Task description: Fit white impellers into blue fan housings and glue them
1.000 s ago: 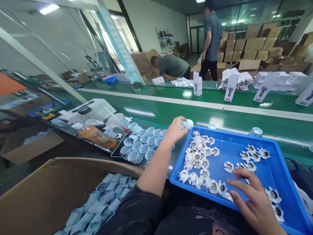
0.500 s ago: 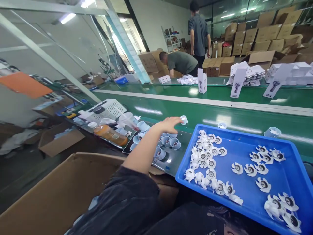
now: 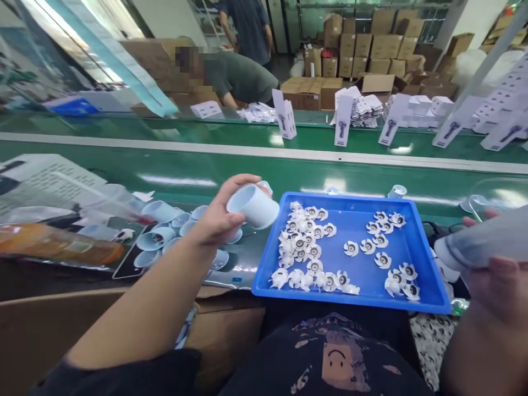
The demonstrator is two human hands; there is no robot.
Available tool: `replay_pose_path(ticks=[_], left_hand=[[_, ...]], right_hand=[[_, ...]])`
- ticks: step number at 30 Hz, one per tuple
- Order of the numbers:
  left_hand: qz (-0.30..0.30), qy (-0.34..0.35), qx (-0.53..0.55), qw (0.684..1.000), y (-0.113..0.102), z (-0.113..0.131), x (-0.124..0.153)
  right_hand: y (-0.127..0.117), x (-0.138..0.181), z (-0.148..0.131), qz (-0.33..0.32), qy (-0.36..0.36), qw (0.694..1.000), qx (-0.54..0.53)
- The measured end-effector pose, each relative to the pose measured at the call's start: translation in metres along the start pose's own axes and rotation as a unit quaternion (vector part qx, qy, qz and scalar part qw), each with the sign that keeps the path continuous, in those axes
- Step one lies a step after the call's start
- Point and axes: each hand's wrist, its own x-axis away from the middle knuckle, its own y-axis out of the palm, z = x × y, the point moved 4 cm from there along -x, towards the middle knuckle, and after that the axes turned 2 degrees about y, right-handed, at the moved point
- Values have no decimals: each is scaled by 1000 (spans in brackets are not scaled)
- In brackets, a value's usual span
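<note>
My left hand (image 3: 218, 214) is wrapped round a light blue plastic cup (image 3: 260, 210), tilted with its open mouth facing left. It is held just off the left edge of the blue tray (image 3: 350, 300). At the right edge, my right hand (image 3: 501, 286) grips a pale grey-white cylindrical object (image 3: 490, 239), blurred and partly cut off, so its kind is unclear. White fan impellers (image 3: 300, 242) crowd the tray's left side, and more impellers (image 3: 382, 260) are spread on its right. Several similar blue cups (image 3: 155, 237) cluster left of my left forearm, some with small parts inside.
Small cups (image 3: 397, 191) stand on the green conveyor belt (image 3: 185, 159) behind the tray. An orange bottle (image 3: 61, 245) lies at the left. Printed white boxes (image 3: 343, 121) line the far side, where a person (image 3: 239, 77) bends over. A cardboard box (image 3: 33, 330) sits low left.
My left hand, earlier stretched toward a small cup on the belt, is now nearer and holds a blue cup. The view has swung right, and my right hand with the pale cylinder has come into sight.
</note>
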Motion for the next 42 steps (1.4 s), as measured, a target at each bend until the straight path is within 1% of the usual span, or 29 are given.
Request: replay_pose_path(ticks=[1,2,3,4,5,6,7,8,9,10,12,14,17,19,21,23,25,28,31,33,34,37,39,42], left_hand=[[-40,-4,37,999,23,7,-4],[-82,-4,47,996,47,15,-6],[-123,0,37,992,71,22,-7],[-161,6,13,987,95,28,-7],[-195,10,-20,981,117,32,-6],[-225,11,-52,973,137,35,-5],[-251,12,-83,964,155,37,-2],[-271,14,-109,956,171,38,1],[-285,20,-131,949,184,39,4],[-291,29,-148,945,194,39,7],[-287,54,-161,943,210,41,12],[-270,68,-160,947,218,43,16],[-237,73,-146,958,222,47,20],[-220,85,-135,962,223,50,22],[-212,99,-127,964,224,52,23],[-210,101,-122,965,225,52,23],[-212,95,-124,965,226,52,23],[-218,90,-119,964,227,52,23],[-212,88,-110,967,227,51,22],[-211,80,-111,968,227,49,22],[-212,77,-111,968,227,49,23],[-216,64,-109,968,226,54,23],[-237,33,-107,965,225,57,24],[-287,-41,-139,947,217,51,24]], right_hand=[[4,-3,-7,28,-20,999,-37],[9,-5,-13,49,-29,996,-66],[13,-7,-17,60,-20,994,-84],[17,-9,-21,55,14,994,-91],[22,-10,-24,31,68,992,-103],[27,-10,-27,-11,128,985,-116],[32,-10,-33,-65,178,974,-128],[38,-9,-40,-117,213,960,-138],[43,-8,-50,-154,220,951,-151],[48,-8,-59,-177,213,947,-166],[59,-9,-76,-182,187,945,-196],[70,-9,-86,-173,187,942,-218],[82,-8,-92,-162,209,942,-206],[84,-9,-95,-158,213,942,-207],[83,-9,-98,-159,201,936,-240],[82,-9,-100,-174,190,925,-278],[81,-6,-100,-189,179,923,-285],[78,-2,-99,-193,162,936,-247],[77,1,-96,-196,170,952,-161],[77,1,-95,-178,183,959,-121],[77,1,-94,-163,192,960,-120],[81,1,-93,-141,228,950,-160],[83,1,-89,-141,245,940,-191],[76,0,-81,-124,217,937,-243]])
